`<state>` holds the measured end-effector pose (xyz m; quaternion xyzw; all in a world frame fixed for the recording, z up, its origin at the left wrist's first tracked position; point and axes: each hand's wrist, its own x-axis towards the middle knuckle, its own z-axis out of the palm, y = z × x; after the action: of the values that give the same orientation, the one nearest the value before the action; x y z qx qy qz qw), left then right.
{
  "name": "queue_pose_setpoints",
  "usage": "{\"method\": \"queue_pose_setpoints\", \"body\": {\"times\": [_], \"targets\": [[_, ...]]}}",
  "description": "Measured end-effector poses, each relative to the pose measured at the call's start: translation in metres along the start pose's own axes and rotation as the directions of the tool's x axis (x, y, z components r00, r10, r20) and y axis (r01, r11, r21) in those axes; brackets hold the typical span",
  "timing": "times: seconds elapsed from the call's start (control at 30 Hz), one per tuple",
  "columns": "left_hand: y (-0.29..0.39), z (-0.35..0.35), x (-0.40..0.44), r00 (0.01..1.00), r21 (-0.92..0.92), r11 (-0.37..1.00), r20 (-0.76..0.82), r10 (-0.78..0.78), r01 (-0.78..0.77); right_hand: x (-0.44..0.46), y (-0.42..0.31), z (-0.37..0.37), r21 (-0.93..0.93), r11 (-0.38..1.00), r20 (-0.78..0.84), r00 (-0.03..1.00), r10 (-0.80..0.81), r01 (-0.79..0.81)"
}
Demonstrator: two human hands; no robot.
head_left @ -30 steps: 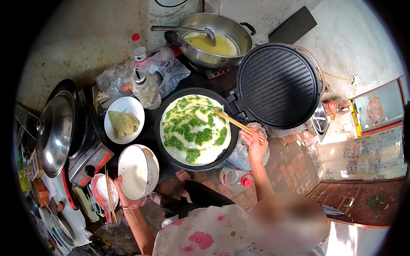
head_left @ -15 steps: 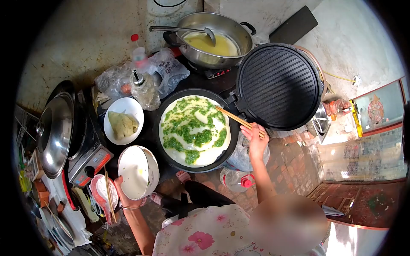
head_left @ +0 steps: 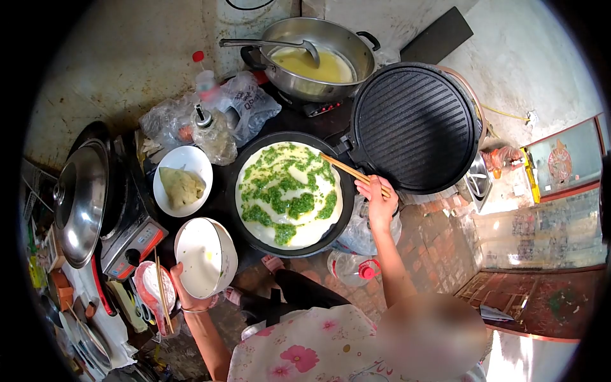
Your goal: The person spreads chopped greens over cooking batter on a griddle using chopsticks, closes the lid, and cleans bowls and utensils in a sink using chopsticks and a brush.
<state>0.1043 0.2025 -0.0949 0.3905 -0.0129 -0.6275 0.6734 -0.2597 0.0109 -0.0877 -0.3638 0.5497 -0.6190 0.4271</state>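
Note:
In the head view my right hand (head_left: 377, 196) grips wooden chopsticks (head_left: 347, 168), whose tips are at the upper right edge of a pale flatbread (head_left: 307, 225) spread with green chopped filling (head_left: 278, 199). The bread lies in a round black griddle (head_left: 256, 244) with its ridged lid (head_left: 417, 127) folded open at the right. My left hand (head_left: 182, 290) holds the rim of a white bowl (head_left: 198, 254), tilted and with little in it. Just above that bowl, a white plate (head_left: 163, 200) carries a greenish lump of dough (head_left: 182, 187).
A steel pot (head_left: 286, 79) with yellowish liquid and a ladle (head_left: 310, 53) stands behind the griddle. Bottles and plastic bags (head_left: 248, 105) are at upper left. A wok lid (head_left: 81, 197), a stove (head_left: 135, 248) and a pink bowl of white powder (head_left: 151, 283) are left.
My right hand has moved slightly up, and the chopstick tips have shifted to the upper edge of the bread. My left hand and the bowl have stayed almost still.

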Motion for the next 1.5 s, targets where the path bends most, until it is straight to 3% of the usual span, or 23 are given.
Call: {"method": "queue_pose_setpoints", "body": {"times": [0.2,0.7,0.8,0.9,1.17,1.5], "targets": [[0.000,0.000,-0.003,1.000,-0.005,1.000,-0.013,0.021,-0.021,-0.012,-0.012,-0.017,-0.096,0.995,0.016,1.000,-0.025,0.026],[-0.003,0.005,0.002,0.999,0.036,0.999,-0.039,0.029,-0.027,-0.042,-0.030,-0.039,-0.170,0.986,-0.001,1.000,-0.002,0.002],[-0.002,0.008,0.003,1.000,0.036,0.999,-0.024,0.005,-0.004,-0.034,-0.024,-0.028,-0.150,0.987,0.013,0.998,-0.056,0.057],[-0.002,0.011,0.003,0.999,0.031,1.000,-0.040,0.000,0.002,-0.027,-0.014,-0.019,-0.167,0.981,0.131,0.988,-0.077,0.099],[-0.003,0.007,-0.002,0.998,0.026,1.000,-0.060,0.013,-0.012,-0.067,-0.037,-0.044,-0.291,0.954,0.080,0.996,-0.048,0.070],[-0.002,0.007,0.000,0.999,0.026,1.000,-0.049,-0.006,0.008,-0.069,-0.039,-0.045,-0.309,0.946,0.096,0.993,-0.069,0.096]]}}
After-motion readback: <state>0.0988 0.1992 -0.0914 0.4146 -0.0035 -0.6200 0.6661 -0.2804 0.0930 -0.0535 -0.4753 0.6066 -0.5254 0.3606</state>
